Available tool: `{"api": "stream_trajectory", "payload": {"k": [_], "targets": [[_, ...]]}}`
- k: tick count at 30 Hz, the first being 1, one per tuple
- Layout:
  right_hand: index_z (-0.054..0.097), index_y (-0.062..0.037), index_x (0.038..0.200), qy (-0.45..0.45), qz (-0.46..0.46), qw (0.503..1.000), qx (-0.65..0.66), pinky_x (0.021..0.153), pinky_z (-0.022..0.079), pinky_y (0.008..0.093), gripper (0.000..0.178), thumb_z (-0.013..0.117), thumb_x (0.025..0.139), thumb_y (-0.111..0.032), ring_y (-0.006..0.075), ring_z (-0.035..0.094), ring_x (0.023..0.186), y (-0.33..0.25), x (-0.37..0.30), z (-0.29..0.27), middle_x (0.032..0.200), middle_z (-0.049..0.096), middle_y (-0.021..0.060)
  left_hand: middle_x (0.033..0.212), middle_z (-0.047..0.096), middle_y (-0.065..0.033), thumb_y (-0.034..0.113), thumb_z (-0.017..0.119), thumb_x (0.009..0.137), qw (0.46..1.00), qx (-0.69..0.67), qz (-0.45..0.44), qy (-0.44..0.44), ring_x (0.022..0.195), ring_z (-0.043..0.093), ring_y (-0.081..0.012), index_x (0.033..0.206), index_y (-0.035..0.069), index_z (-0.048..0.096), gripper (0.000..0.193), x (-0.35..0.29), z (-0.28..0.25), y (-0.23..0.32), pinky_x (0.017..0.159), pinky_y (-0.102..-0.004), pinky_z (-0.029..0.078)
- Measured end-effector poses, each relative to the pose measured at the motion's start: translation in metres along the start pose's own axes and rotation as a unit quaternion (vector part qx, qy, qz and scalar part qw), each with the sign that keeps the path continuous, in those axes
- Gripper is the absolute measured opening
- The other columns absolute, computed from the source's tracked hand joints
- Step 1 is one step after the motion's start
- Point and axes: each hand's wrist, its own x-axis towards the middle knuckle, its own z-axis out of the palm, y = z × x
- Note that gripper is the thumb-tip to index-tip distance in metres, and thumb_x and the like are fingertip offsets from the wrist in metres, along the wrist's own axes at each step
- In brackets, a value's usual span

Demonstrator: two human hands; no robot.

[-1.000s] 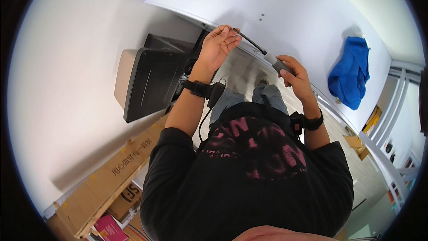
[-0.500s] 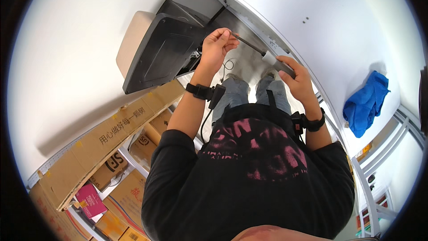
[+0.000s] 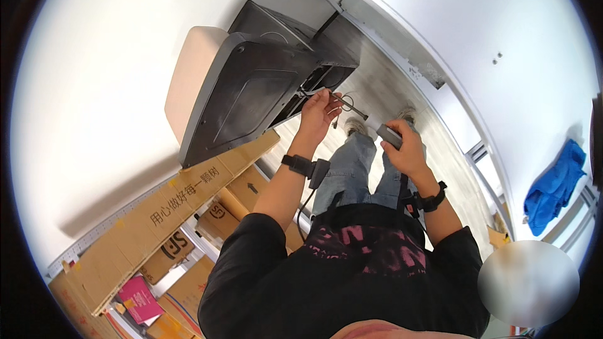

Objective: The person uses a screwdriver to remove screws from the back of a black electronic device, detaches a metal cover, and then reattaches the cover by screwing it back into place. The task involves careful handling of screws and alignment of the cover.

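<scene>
A grey-handled screwdriver [image 3: 391,137] with a long dark shaft spans the space between my hands. My right hand [image 3: 406,149] wraps round its grey grip. The pale collar at the front of the grip blends into the bright floor. My left hand [image 3: 319,116] pinches the far end of the shaft, so the tip is hidden in the fingers. That hand is close to the open underside of a large black unit [image 3: 251,85] with a beige part [image 3: 195,78] on its left. A thin dark cable [image 3: 347,104] hangs beside my left fingers.
A long cardboard strip [image 3: 188,191] lies over shelves of cartons at the lower left, with a pink box [image 3: 139,300] among them. A white tabletop [image 3: 477,19] curves along the right, carrying a blue cloth [image 3: 556,185]. My shoes and legs are below my hands.
The view has shifted, showing more of the black unit's underside. Both hands with the screwdriver have come lower in the picture, and my left hand is now in front of the unit's opening.
</scene>
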Motion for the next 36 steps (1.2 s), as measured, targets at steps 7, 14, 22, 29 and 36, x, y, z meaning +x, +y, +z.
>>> {"api": "stream_trajectory", "payload": {"k": [7, 14, 22, 29, 36], "targets": [[0.054, -0.0040, 0.112, 0.078, -0.021, 0.988, 0.133, 0.076, 0.048, 0.0313, 0.037, 0.070, 0.079, -0.010, 0.0225, 0.065, 0.085, 0.053, 0.027, 0.080, 0.093, 0.066, 0.0122, 0.100, 0.063, -0.0033, 0.024, 0.056, 0.094, 0.988, -0.148, 0.015, -0.036, 0.090, 0.061, -0.0168, 0.103, 0.013, 0.059, 0.014, 0.065, -0.022, -0.011, 0.077, -0.0306, 0.051], [0.056, -0.0037, 0.112, 0.130, -0.047, 0.983, 0.122, 0.075, 0.048, 0.0300, 0.036, 0.070, 0.079, -0.010, 0.0213, 0.065, 0.083, 0.054, 0.049, 0.095, 0.092, 0.066, 0.0124, 0.100, 0.063, 0.0009, 0.024, 0.060, 0.092, 0.982, -0.182, 0.044, -0.032, 0.091, 0.060, -0.0138, 0.110, 0.015, 0.059, 0.019, 0.079, -0.009, -0.009, 0.077, -0.0298, 0.049], [0.057, -0.0039, 0.111, 0.135, -0.057, 0.985, 0.094, 0.074, 0.049, 0.0309, 0.036, 0.070, 0.078, -0.009, 0.0250, 0.066, 0.083, 0.048, 0.059, 0.095, 0.093, 0.066, 0.0140, 0.099, 0.066, 0.0007, 0.021, 0.059, 0.093, 0.970, -0.237, 0.032, -0.048, 0.086, 0.061, -0.0145, 0.104, 0.012, 0.063, 0.015, 0.092, -0.022, -0.008, 0.077, -0.0305, 0.050], [0.059, -0.0053, 0.112, 0.167, -0.085, 0.982, 0.034, 0.074, 0.050, 0.0318, 0.038, 0.071, 0.076, -0.008, 0.0277, 0.065, 0.083, 0.033, 0.065, 0.095, 0.095, 0.065, 0.0132, 0.105, 0.066, -0.0049, 0.020, 0.056, 0.093, 0.964, -0.266, -0.010, -0.021, 0.092, 0.060, -0.0175, 0.103, 0.007, 0.063, 0.018, 0.086, -0.019, 0.003, 0.078, -0.0329, 0.049], [0.063, -0.0061, 0.114, 0.244, -0.081, 0.966, -0.009, 0.073, 0.050, 0.0328, 0.043, 0.075, 0.073, -0.011, 0.0256, 0.062, 0.084, 0.029, 0.068, 0.090, 0.094, 0.062, 0.0130, 0.113, 0.064, -0.0116, 0.021, 0.049, 0.089, 0.961, -0.265, -0.043, -0.062, 0.100, 0.060, -0.0247, 0.109, 0.003, 0.061, 0.029, 0.077, -0.022, 0.016, 0.085, -0.0386, 0.048]]}}
